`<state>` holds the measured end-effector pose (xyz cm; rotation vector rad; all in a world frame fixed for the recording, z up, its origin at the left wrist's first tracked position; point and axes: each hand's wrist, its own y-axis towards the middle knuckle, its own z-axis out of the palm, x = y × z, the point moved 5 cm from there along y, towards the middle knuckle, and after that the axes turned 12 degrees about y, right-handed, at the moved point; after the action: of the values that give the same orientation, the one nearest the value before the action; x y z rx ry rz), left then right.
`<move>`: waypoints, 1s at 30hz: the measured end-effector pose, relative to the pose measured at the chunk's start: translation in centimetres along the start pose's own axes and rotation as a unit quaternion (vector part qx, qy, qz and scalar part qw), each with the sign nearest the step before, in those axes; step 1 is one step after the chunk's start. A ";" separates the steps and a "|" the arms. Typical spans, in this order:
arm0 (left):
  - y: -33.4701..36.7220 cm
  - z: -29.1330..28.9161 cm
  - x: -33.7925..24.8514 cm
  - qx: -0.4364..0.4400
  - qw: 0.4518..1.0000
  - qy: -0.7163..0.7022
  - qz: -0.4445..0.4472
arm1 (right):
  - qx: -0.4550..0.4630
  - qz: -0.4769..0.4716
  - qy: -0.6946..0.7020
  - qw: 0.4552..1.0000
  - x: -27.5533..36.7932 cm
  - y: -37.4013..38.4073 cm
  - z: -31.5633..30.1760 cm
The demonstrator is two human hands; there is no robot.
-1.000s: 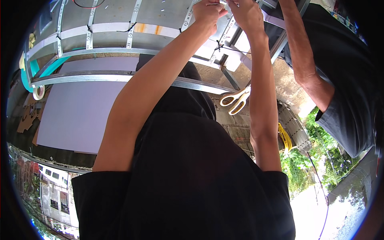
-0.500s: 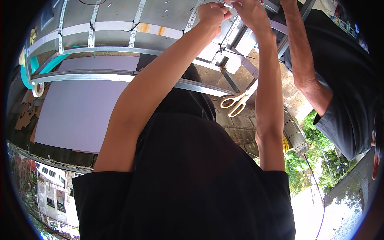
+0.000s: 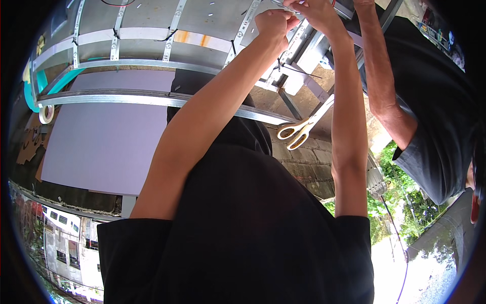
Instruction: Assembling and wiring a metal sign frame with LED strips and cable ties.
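Both arms reach up to the top edge of the view, over a metal frame with white light strips (image 3: 173,23). My left hand (image 3: 275,23) is closed, fingers curled in a pinch; what it grips is too small to make out. Close beside it on the right, my right hand (image 3: 315,12) pinches with thumb and fingers near a thin pale piece I cannot name. Just below them runs another light strip (image 3: 286,57) with a black cable tie (image 3: 278,65) on it. Scissors with cream handles (image 3: 299,133) hang at the frame, left of my right forearm.
A metal rail (image 3: 121,96) crosses in front of me, with a roll of tape (image 3: 46,114) at its left end. A large pale sheet (image 3: 101,142) lies below. At right, another person's forearm (image 3: 379,66) reaches to the frame. A dark cable (image 3: 392,218) hangs at lower right.
My hands have drawn slightly apart, the left moving a little right and down. Both forearms shifted right. The small white piece seen between my fingers before no longer shows clearly.
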<state>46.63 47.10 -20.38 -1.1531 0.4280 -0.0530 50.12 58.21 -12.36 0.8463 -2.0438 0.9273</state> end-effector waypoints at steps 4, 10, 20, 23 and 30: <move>-0.4 -0.4 -0.1 -0.016 0.999 -0.031 0.010 | 0.033 -0.037 0.020 0.999 0.3 0.4 0.3; -0.8 -1.0 -0.3 -0.002 0.999 -0.009 0.048 | 0.009 -0.050 -0.064 0.997 1.9 0.3 0.5; 0.2 -1.4 1.3 -0.005 0.998 -0.061 0.010 | 0.048 -0.001 -0.223 0.974 -0.6 1.1 0.2; 0.0 -2.2 0.9 0.014 0.995 -0.096 -0.002 | 0.054 0.042 -0.236 0.969 1.9 0.9 1.0; -1.3 -1.9 0.4 0.084 0.990 -0.109 -0.005 | 0.041 0.203 -0.089 0.974 1.8 1.0 0.5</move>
<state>46.51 44.84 -19.98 -0.9821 0.2181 0.0280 48.22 57.87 -11.44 0.5766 -2.4025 1.1998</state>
